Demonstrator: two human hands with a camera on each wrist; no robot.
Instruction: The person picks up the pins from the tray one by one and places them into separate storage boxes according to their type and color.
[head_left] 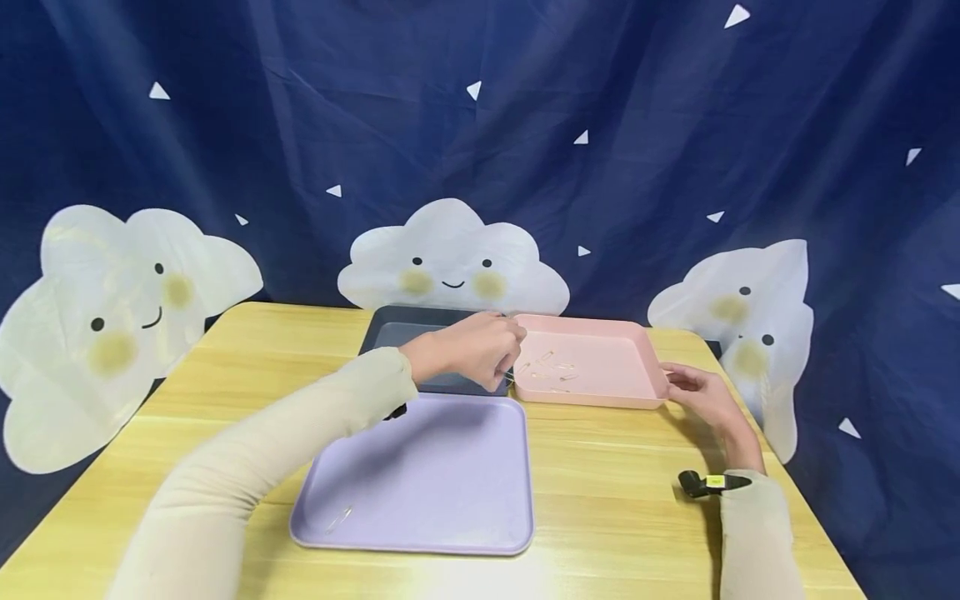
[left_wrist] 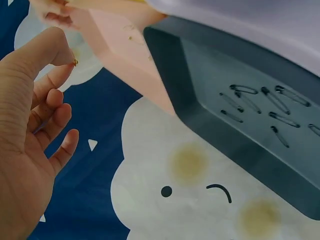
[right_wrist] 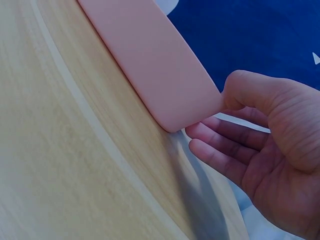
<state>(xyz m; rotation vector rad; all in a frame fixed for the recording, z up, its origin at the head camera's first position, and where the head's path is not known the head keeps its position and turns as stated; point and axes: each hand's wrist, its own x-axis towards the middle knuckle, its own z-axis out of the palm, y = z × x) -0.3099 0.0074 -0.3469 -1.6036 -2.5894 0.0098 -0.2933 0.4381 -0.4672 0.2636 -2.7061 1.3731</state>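
Note:
My left hand (head_left: pixel 480 346) pinches a small gold safety pin (head_left: pixel 507 377) between thumb and forefinger, over the near-left corner of the pink tray (head_left: pixel 592 398). In the left wrist view only a gold tip of that pin (left_wrist: pixel 75 62) shows, and the other fingers are loosely bent. Several gold safety pins (head_left: pixel 546 365) lie in the left part of the pink tray. With thumb and fingertips, my right hand (head_left: pixel 703 396) holds the pink tray's right end. The right wrist view shows the thumb at the rim and fingers against the outer wall.
A dark grey tray (left_wrist: pixel 215 127) stands left of the pink one, with several dark safety pins (left_wrist: pixel 275 100) in it. Nearer stands a lilac tray (head_left: pixel 442 483), a single safety pin (head_left: pixel 340 518) at its front left. A blue cloud-print curtain (head_left: pixel 480 150) hangs behind the wooden table (head_left: pixel 622 517).

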